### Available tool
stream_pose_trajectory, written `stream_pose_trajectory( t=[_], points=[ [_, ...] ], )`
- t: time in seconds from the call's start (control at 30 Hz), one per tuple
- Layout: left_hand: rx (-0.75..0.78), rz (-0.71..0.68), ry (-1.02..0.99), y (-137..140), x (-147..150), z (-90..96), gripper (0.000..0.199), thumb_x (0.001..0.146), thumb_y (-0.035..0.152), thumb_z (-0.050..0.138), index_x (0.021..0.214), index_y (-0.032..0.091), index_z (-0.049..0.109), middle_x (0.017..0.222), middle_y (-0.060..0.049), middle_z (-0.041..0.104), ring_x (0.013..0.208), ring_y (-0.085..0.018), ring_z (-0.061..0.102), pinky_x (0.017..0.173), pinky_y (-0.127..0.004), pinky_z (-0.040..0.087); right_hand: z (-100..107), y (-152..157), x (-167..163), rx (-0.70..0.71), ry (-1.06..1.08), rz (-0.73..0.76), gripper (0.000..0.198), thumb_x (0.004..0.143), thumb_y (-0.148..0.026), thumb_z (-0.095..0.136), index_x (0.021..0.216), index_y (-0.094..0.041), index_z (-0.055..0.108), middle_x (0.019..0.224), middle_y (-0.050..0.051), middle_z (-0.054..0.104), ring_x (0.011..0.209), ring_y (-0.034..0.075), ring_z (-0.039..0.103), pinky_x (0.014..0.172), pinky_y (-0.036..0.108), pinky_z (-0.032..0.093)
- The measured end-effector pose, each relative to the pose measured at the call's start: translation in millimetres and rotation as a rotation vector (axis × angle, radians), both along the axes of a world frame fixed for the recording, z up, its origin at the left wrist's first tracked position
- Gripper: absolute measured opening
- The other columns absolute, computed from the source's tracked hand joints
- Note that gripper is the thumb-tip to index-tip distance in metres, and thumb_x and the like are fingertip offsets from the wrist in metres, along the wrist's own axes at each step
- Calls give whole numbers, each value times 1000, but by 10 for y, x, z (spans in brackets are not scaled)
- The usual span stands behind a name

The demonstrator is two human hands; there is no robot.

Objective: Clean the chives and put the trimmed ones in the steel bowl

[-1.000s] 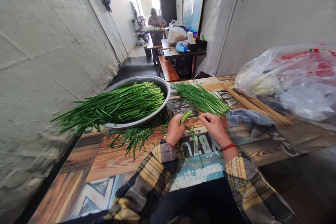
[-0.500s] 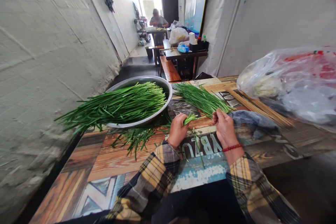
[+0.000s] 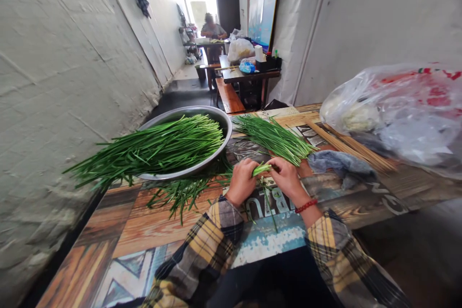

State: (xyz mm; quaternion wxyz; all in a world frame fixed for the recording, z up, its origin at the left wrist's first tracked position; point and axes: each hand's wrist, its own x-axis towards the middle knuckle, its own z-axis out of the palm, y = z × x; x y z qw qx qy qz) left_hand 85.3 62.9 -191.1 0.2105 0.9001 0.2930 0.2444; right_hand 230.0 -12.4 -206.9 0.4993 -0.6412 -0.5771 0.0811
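My left hand [image 3: 242, 179] is closed around a small bunch of garlic chives [image 3: 261, 169], whose pale cut ends stick out to the right. At those ends, the fingers of my right hand [image 3: 288, 178] are pinched together; whether they grip a stalk is hard to make out. A larger pile of chives [image 3: 276, 137] lies on the table just beyond my hands. To the left, a metal basin [image 3: 228, 135] holds a big heap of chives, with the leaves hanging over its rim. Loose chive scraps [image 3: 182, 195] are scattered beside my left hand.
A grey cloth [image 3: 341, 163] and several wooden sticks [image 3: 348, 147] lie on the right of the patterned table [image 3: 144, 221]. Behind them sits a clear plastic bag [image 3: 404, 115]. Further back, a person [image 3: 213, 31] sits at another table, past a bench [image 3: 230, 96].
My right hand has moved left, from beside the pile to the ends of the bunch in my left hand. The whole view has shifted slightly.
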Motion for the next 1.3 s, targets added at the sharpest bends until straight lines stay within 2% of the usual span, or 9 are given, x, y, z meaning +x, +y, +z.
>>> stream_pose_trajectory(
  t=[0.13, 0.33, 0.47, 0.57, 0.63, 0.73, 0.83, 0.93, 1.3],
  points=[
    [28, -72, 91, -12, -1, -8, 15, 80, 9, 49, 78, 19, 60, 80, -4, 60, 81, -18, 53, 71, -29, 36, 32, -11, 14, -55, 67, -39, 21, 85, -34, 52, 78, -21, 67, 76, 3, 69, 73, 18, 62, 69, 27, 43],
    [-198, 98, -224, 42, 23, -59, 20, 89, 24, 43, 72, 18, 50, 68, 1, 53, 65, -13, 48, 63, -23, 37, 63, -100, 277, 19, 219, -394, 47, 94, -48, 35, 72, -21, 67, 74, 6, 69, 71, 19, 62, 70, 30, 44],
    [-243, 147, -386, 52, 23, -29, 18, 90, 27, 44, 75, 18, 50, 69, 2, 52, 65, -11, 46, 63, -21, 37, 52, -87, 269, 80, 25, -281, 34, 91, -39, 45, 77, -22, 70, 90, 7, 68, 89, 21, 60, 83, 33, 44],
    [-214, 172, -424, 49, 26, -7, 17, 88, 28, 48, 74, 17, 49, 69, 3, 50, 65, -10, 44, 63, -21, 36, 37, -48, 156, 14, -214, -60, 25, 84, -31, 57, 105, -24, 69, 108, 7, 65, 101, 22, 57, 90, 35, 43],
    [-218, 174, -419, 51, 30, -6, 20, 87, 30, 50, 72, 17, 48, 67, 4, 47, 64, -9, 42, 62, -21, 35, 22, -37, 119, -41, -293, -2, 20, 85, -31, 58, 100, -25, 70, 102, 6, 66, 97, 21, 57, 89, 36, 43],
    [-261, 167, -397, 58, 32, -14, 21, 87, 31, 50, 73, 16, 53, 68, 3, 50, 66, -10, 44, 63, -21, 35, -7, -57, 209, -46, -266, -175, 24, 89, -30, 51, 75, -21, 69, 87, 7, 66, 87, 21, 57, 85, 36, 43],
    [-309, 144, -381, 62, 26, -20, 21, 88, 30, 49, 75, 15, 58, 72, 1, 57, 70, -12, 49, 67, -22, 38, -41, -106, 414, 3, -186, -423, 25, 88, -23, 45, 88, -18, 69, 94, 11, 64, 90, 22, 56, 84, 36, 43],
    [-324, 125, -394, 64, 20, -28, 21, 88, 28, 49, 77, 15, 61, 74, 0, 61, 72, -13, 53, 68, -23, 39, -67, -157, 565, -5, -174, -540, 30, 85, -17, 41, 96, -17, 69, 97, 12, 64, 92, 23, 56, 84, 37, 42],
    [-297, 129, -361, 68, 19, -50, 17, 86, 22, 49, 72, 15, 57, 69, 2, 55, 69, -11, 49, 66, -21, 37, -89, -205, 386, -217, -490, -505, 18, 81, -26, 57, 86, -23, 75, 88, 10, 65, 83, 24, 52, 70, 34, 37]
  ],
)
